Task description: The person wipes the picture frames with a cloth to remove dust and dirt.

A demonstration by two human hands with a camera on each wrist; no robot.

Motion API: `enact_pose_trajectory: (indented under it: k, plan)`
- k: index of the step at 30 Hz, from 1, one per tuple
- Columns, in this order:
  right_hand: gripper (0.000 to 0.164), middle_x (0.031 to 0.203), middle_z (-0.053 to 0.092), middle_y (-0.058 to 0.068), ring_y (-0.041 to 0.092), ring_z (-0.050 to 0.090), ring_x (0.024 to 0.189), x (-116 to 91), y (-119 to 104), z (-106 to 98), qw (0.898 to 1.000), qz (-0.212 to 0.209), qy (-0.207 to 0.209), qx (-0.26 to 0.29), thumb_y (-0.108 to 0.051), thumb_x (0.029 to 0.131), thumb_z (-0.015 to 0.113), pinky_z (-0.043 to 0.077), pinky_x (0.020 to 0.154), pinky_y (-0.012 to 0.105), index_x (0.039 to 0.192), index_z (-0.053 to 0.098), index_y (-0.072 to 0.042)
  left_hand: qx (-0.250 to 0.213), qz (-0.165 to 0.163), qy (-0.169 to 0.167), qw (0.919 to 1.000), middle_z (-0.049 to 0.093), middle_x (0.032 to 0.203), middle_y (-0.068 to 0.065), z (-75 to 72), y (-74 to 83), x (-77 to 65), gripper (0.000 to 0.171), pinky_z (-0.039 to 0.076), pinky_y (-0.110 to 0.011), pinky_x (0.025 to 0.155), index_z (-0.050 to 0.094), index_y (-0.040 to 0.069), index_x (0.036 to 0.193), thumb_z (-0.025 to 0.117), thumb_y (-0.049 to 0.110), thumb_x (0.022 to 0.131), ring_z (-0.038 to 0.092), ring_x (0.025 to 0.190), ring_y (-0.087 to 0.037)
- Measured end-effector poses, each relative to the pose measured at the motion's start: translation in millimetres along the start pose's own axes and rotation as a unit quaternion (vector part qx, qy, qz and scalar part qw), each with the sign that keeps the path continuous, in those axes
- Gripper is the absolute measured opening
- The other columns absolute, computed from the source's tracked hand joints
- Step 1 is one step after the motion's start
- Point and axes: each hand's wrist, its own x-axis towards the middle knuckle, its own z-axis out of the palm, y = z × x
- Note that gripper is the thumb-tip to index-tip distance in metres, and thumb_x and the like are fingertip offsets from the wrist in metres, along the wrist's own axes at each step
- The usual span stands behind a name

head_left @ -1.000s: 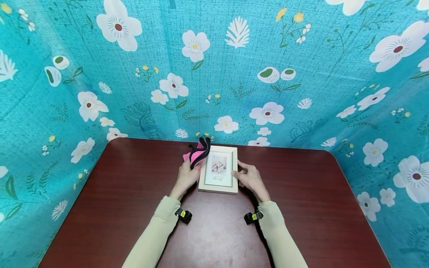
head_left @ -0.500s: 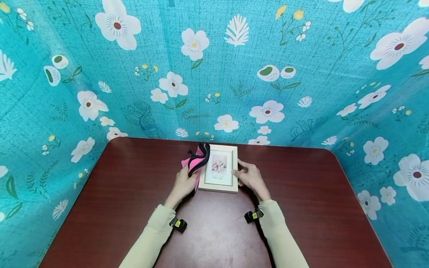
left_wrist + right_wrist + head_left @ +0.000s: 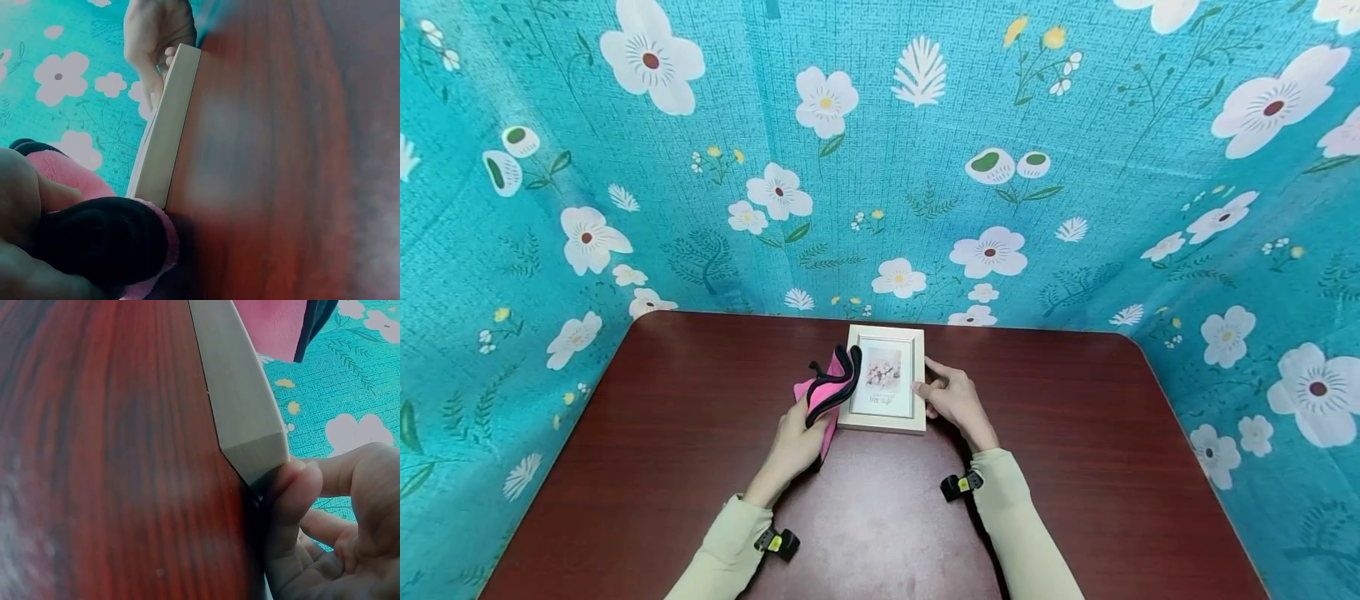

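Observation:
A cream picture frame (image 3: pixel 883 423) lies face up on the dark red table, a blossom picture behind its pane. My right hand (image 3: pixel 957 407) grips the frame's right side, thumb on the face near the edge; the right wrist view shows that thumb at the corner. In my left hand (image 3: pixel 793 437) is a bunched pink cloth (image 3: pixel 826 388) with black edging, gripped between thumb and fingers. The cloth's upper folds overlap the frame's left edge in the head view. From the left wrist, the cloth (image 3: pixel 156 215) appears against the frame's near end (image 3: pixel 165 134).
The table (image 3: pixel 1075 433) has rounded far corners and a glossy patch in its near middle. A turquoise flowered curtain (image 3: pixel 865 125) hangs along the far side and both flanks. Each wrist carries a small black camera (image 3: pixel 778 543).
My left hand has drawn the pink cloth leftward and toward me, down the frame's left side. My right hand keeps its grip, and the frame stays in about the same place.

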Motion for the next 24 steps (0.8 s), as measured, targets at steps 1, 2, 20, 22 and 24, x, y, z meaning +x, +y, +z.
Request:
enact_pose_trajectory:
  k: [1, 2, 20, 22, 24]
  plan:
    - [0.066, 0.068, 0.063, 0.003, 0.013, 0.060, 0.051, 0, 0, 0, 1.000, -0.002, 0.000, -0.001, -0.021, 0.099, 0.076, 0.053, 0.055, 0.028, 0.160, 0.051, -0.020, 0.000, -0.001, 0.000, 1.0000, 0.073, 0.135, -0.012, -1.4, 0.6, -2.3, 0.041, 0.052, -0.057, 0.107, 0.063, 0.025, 0.143, 0.068, 0.029, 0.103, 0.067, 0.129, -0.035]
    - [0.067, 0.068, 0.063, 0.003, 0.013, 0.060, 0.051, 0, 0, 0, 1.000, -0.004, 0.000, -0.002, -0.021, 0.099, 0.076, 0.052, 0.055, 0.028, 0.160, 0.051, -0.019, -0.004, -0.003, -0.003, 1.0000, 0.073, 0.135, -0.012, -3.4, 2.8, -4.7, 0.040, 0.052, -0.057, 0.108, 0.064, 0.026, 0.142, 0.068, 0.028, 0.102, 0.067, 0.130, -0.034]
    - [0.068, 0.066, 0.061, 0.003, 0.015, 0.061, 0.053, -1, -3, 0, 1.000, 0.004, -0.011, 0.016, -0.023, 0.099, 0.077, 0.053, 0.056, 0.030, 0.161, 0.049, -0.021, -0.124, -0.069, -0.011, 0.9898, 0.067, 0.135, -0.019, -77.8, 80.6, 1.1, 0.044, 0.044, -0.030, 0.100, 0.057, 0.003, 0.150, 0.060, 0.009, 0.106, 0.058, 0.114, -0.022]
    - [0.068, 0.066, 0.061, 0.003, 0.015, 0.060, 0.053, -1, -2, 0, 1.000, 0.006, -0.010, 0.020, -0.022, 0.099, 0.077, 0.053, 0.056, 0.030, 0.161, 0.049, -0.021, -0.120, -0.049, 0.048, 0.9904, 0.069, 0.133, -0.021, -73.0, 77.8, 12.0, 0.040, 0.046, -0.033, 0.102, 0.061, 0.004, 0.144, 0.059, 0.005, 0.104, 0.061, 0.117, -0.026]
    - [0.068, 0.066, 0.061, 0.003, 0.015, 0.060, 0.053, -1, 0, 0, 1.000, 0.007, -0.011, 0.020, -0.022, 0.099, 0.077, 0.053, 0.056, 0.029, 0.161, 0.049, -0.022, -0.105, -0.027, 0.105, 0.9886, 0.071, 0.130, -0.023, -64.9, 72.1, 24.4, 0.038, 0.047, -0.039, 0.104, 0.064, 0.003, 0.140, 0.059, 0.003, 0.102, 0.064, 0.118, -0.030]
